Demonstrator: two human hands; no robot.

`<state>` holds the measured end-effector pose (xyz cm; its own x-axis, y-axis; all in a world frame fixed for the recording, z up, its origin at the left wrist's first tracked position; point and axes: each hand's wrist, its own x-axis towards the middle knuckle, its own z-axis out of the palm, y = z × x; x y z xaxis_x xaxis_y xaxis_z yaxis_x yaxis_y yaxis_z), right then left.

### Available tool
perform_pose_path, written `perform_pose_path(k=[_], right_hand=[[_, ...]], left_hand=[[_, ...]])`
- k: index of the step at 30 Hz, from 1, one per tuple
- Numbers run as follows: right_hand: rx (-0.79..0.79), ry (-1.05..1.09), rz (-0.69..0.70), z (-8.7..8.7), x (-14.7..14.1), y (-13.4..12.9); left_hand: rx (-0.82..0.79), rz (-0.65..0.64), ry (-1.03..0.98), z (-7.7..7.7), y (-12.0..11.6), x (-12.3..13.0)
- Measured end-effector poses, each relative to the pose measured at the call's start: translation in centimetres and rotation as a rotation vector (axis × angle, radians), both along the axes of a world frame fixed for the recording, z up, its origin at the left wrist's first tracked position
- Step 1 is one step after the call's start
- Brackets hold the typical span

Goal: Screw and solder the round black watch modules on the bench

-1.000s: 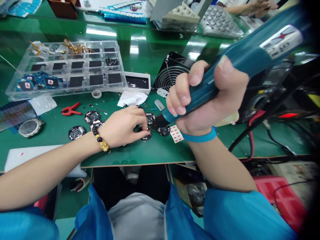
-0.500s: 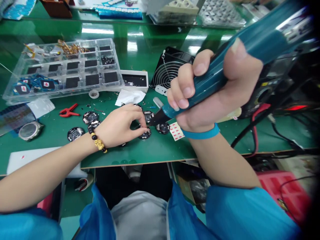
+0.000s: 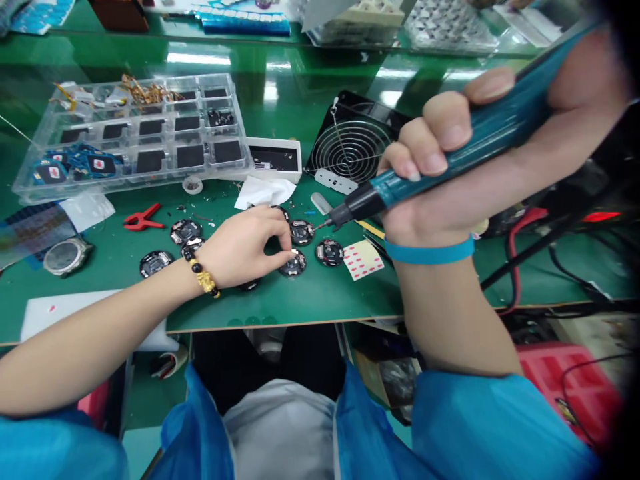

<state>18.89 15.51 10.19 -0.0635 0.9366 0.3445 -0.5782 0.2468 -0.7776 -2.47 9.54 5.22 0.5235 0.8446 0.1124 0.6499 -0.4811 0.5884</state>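
My right hand [image 3: 480,153] is wrapped round a teal electric screwdriver [image 3: 450,167], its black nose and thin bit pointing down and left. The bit tip hangs by the right edge of a round black watch part [image 3: 303,233]; I cannot tell whether it touches. My left hand [image 3: 255,243] rests on the bench, with thumb and finger pinched at the upper edge of another round black watch part [image 3: 293,265]. Right of these lies a third round black watch part [image 3: 330,253]. Several similar parts sit round the left hand, some partly hidden beneath it.
A clear compartment box [image 3: 150,177] stands at the back left, with a white tray [image 3: 299,160] beside it. A black fan [image 3: 345,153] is behind the parts. Red clamp [image 3: 144,218], watch [image 3: 66,256] and arrow sticker sheet [image 3: 363,260] lie around. Cables [image 3: 517,260] run at right.
My right hand has drawn the screwdriver up and to the right, so its bit is off the part by my left fingers. My left hand keeps its pinch there.
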Motion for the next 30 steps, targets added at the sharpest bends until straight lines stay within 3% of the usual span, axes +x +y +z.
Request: perform_pose_path(k=[5,8,11,22,27,30], right_hand=[[0.006,-0.159,0.106,0.4,-0.7,-0.5],[0.025,-0.221,0.239,0.2,-1.7,-1.5],[0.053,-0.198,0.304,-0.4,-2.1,-1.9],[0.012,-0.244,0.270,-0.9,-2.3,-2.3],[0.104,-0.158,0.246,-1.7,-3.0,-1.7],[0.049,-0.215,0.244,-1.6,-2.9,-1.9]], left_hand=[[-0.030,-0.085,-0.088,1.1,0.0,-0.5],[-0.111,-0.166,-0.025,1.2,-0.2,-0.7],[-0.147,-0.168,0.056,0.8,-0.4,-0.6],[-0.104,-0.168,0.095,0.6,-0.4,-0.1],[-0.094,-0.171,0.109,0.6,-0.4,-0.1],[-0.095,-0.170,0.110,0.6,-0.4,-0.1]])
